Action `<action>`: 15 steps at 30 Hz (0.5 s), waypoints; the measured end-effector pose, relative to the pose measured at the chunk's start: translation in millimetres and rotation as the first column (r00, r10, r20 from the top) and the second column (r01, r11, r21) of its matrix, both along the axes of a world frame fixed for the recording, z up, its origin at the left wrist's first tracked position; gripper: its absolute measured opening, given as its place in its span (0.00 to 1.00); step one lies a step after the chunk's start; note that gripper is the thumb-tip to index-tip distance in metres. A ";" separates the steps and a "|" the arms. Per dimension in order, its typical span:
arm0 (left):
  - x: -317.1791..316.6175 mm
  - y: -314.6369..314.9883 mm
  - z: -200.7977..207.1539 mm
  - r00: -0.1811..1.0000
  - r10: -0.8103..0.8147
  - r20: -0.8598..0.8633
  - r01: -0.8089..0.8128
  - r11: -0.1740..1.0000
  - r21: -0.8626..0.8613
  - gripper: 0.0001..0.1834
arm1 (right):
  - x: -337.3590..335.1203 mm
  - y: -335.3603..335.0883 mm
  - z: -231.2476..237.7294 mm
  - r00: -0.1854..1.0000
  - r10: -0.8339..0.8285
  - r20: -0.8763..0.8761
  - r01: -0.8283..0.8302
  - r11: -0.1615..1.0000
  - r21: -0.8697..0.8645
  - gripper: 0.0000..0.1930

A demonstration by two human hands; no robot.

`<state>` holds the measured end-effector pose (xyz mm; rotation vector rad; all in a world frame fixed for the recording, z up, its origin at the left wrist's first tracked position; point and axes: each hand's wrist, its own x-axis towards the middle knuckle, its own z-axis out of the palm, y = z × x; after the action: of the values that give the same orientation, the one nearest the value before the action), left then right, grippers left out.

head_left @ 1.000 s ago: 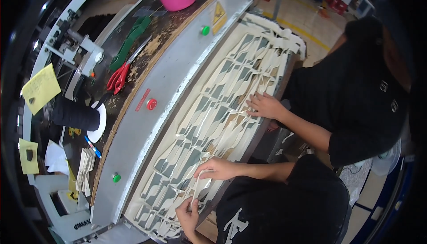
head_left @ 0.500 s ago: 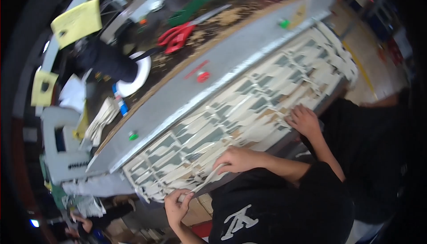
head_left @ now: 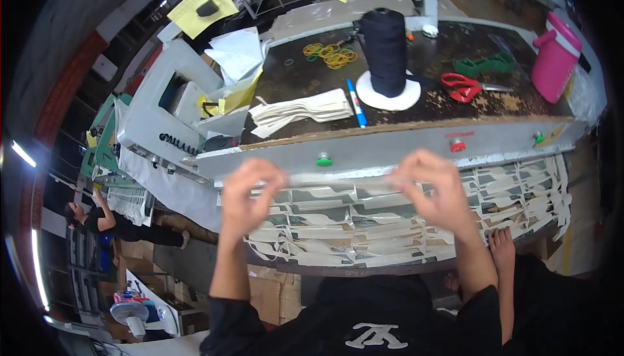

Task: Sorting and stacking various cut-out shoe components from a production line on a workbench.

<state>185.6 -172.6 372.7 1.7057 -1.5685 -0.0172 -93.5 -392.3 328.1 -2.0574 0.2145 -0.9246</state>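
Both my hands are raised over the rack, with a thin cream fabric strip (head_left: 338, 179), blurred by motion, stretched between them. My left hand (head_left: 247, 197) pinches one end between thumb and fingers. Its other end is in the closed fingers of my right hand (head_left: 432, 190). Below lies a wide rack (head_left: 351, 216) covered in rows of similar cream strips, some twisted and overlapping. A co-worker's hand (head_left: 502, 249) rests at the rack's near right edge.
Behind the rack runs a grey machine panel (head_left: 390, 148) with green and red buttons. On the dark worktop above sit a black thread cone (head_left: 385, 54), a strip bundle (head_left: 305, 110), a blue marker (head_left: 356, 102), red scissors (head_left: 465, 88) and a pink jug (head_left: 556, 57). Another person (head_left: 123, 223) stands far left.
My hands have lifted from the rack's near edge, carrying the strip up and spreading it level. My view has turned, so the rack now lies straight across. The co-worker's hand stays by the rack.
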 end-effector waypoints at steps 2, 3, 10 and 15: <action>34.2 -24.5 24.1 0.985 0.092 -0.145 -0.105 0.990 -0.089 0.05 | 42.0 -20.4 37.7 0.999 -0.031 0.013 0.030 0.996 0.082 0.11; 50.3 -34.3 35.5 0.942 0.188 -0.278 -0.218 0.972 -0.081 0.06 | 67.0 -25.1 55.3 0.999 -0.029 -0.028 0.035 0.970 0.242 0.10; 174.8 -82.2 6.4 0.994 0.084 -0.073 -0.076 0.991 0.108 0.09 | 179.5 -66.6 44.8 0.958 -0.126 -0.256 0.090 0.985 -0.149 0.13; 194.1 -79.0 -7.1 0.965 -0.036 0.258 0.006 0.993 0.115 0.11 | 185.5 -68.5 33.0 0.940 -0.145 -0.309 0.001 0.906 -0.422 0.12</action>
<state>379.7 -251.6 365.6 1.8380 -1.8074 0.1135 92.0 -460.9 361.1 -2.6227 0.2974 -0.6995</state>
